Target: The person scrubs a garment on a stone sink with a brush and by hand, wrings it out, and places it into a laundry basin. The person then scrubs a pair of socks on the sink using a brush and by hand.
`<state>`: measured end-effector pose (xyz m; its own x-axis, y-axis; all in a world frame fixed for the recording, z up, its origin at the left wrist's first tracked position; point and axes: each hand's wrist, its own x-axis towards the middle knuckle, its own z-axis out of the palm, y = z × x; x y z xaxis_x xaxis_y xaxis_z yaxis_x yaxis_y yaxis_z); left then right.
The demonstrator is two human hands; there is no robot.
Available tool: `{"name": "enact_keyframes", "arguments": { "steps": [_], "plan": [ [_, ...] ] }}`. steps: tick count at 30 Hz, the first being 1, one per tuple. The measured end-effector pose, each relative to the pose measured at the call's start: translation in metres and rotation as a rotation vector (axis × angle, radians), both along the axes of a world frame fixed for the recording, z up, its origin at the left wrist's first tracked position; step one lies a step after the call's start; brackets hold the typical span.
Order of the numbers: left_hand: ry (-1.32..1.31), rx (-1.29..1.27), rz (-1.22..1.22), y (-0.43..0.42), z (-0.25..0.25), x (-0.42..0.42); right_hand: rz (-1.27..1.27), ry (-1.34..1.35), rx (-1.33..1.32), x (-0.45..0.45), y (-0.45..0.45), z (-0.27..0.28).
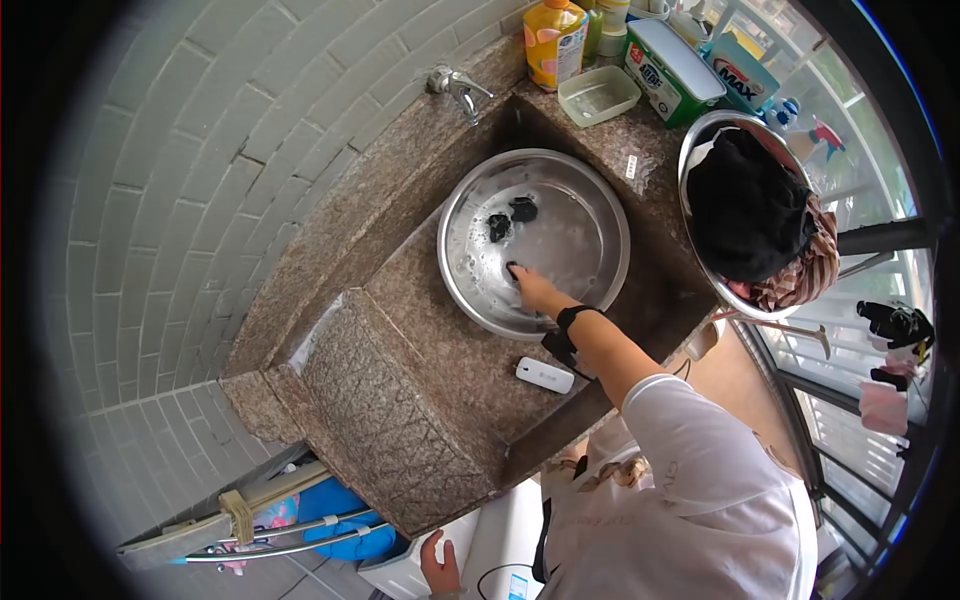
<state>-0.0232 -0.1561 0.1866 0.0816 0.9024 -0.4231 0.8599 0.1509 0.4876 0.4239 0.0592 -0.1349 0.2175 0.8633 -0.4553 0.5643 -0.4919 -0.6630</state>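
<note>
A round steel basin (450,205) sits in the stone sink, with shallow, slightly sudsy water inside. My right hand (532,288) reaches over its near rim, fingers closed on a small black cloth (513,268) at the water. Two more crumpled black cloth pieces, one (499,228) beside the other (523,209), lie in the basin farther from me. Down at the lower edge, my left hand (440,567) is held away from the sink, fingers apart and nothing in it.
A white oblong device (545,375) lies near the basin. The ribbed stone washboard (385,400) slopes at left, and a tap (460,90) juts from the wall. On the right ledge stand a yellow bottle (555,45), a green-white box (672,75) and a laundry-filled basin (690,160).
</note>
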Motion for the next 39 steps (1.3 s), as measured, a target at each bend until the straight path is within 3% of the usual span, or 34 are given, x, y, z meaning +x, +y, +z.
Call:
{"name": "enact_keyframes", "arguments": {
  "steps": [2, 4, 5, 6, 8, 10, 12, 14, 16, 17, 19, 21, 26, 28, 30, 32, 34, 37, 39],
  "plan": [
    [-0.092, 0.027, 0.120, -0.002, -0.010, 0.004, 0.176, -0.024, 0.036, 0.004, -0.002, -0.017],
    [-0.093, 0.022, 0.151, 0.013, -0.014, 0.022, -0.133, 0.538, 0.084, 0.010, 0.002, 0.012],
    [-0.118, 0.014, 0.114, 0.023, -0.018, 0.029, -0.218, 0.696, -0.016, 0.012, 0.006, 0.052],
    [-0.145, 0.007, 0.074, 0.033, -0.021, 0.040, -0.194, 0.690, -0.017, 0.013, 0.010, 0.078],
    [-0.228, 0.076, 0.037, 0.058, -0.025, 0.072, -0.407, 0.800, -0.077, 0.013, 0.017, 0.117],
    [-0.329, 0.054, 0.070, 0.087, -0.027, 0.109, -0.340, 0.826, -0.004, 0.009, 0.018, 0.146],
    [-0.446, 0.064, 0.069, 0.109, -0.044, 0.139, -0.440, 1.051, -0.004, 0.006, 0.018, 0.162],
    [-0.854, -0.056, 0.192, 0.133, -0.056, 0.175, -0.326, 1.139, 0.011, 0.001, 0.012, 0.186],
    [-1.031, -0.104, 0.283, 0.154, -0.049, 0.212, -0.379, 1.450, -0.027, -0.010, 0.003, 0.225],
    [-1.107, -0.178, 0.402, 0.165, -0.040, 0.229, -0.257, 1.515, -0.056, -0.005, 0.003, 0.212],
    [-1.176, -0.240, 0.529, 0.178, -0.029, 0.250, -0.191, 1.528, -0.028, -0.013, -0.006, 0.245],
    [-1.460, -0.353, 0.697, 0.186, -0.025, 0.258, -0.018, 1.495, 0.028, -0.016, -0.014, 0.248],
    [-1.538, -0.328, 0.682, 0.182, -0.030, 0.240, 0.205, 1.280, 0.129, -0.028, -0.026, 0.273],
    [-1.485, -0.369, 0.706, 0.177, -0.031, 0.224, 0.054, 1.190, 0.128, -0.028, -0.029, 0.286],
    [-1.440, -0.266, 0.764, 0.171, -0.030, 0.205, -0.197, 1.402, 0.140, -0.023, -0.024, 0.288],
    [-1.428, -0.053, 0.780, 0.163, -0.038, 0.177, -0.254, 1.570, 0.102, -0.013, -0.024, 0.288],
    [-1.408, -0.040, 0.774, 0.161, -0.034, 0.163, -0.227, 1.559, 0.100, -0.022, -0.028, 0.295],
    [-0.828, 0.048, 0.567, 0.158, -0.019, 0.162, -0.076, 1.628, 0.003, -0.042, -0.036, 0.303],
    [-0.903, 0.093, 0.543, 0.157, -0.004, 0.168, -0.008, 1.553, 0.004, -0.054, -0.037, 0.316]
  ]
}}
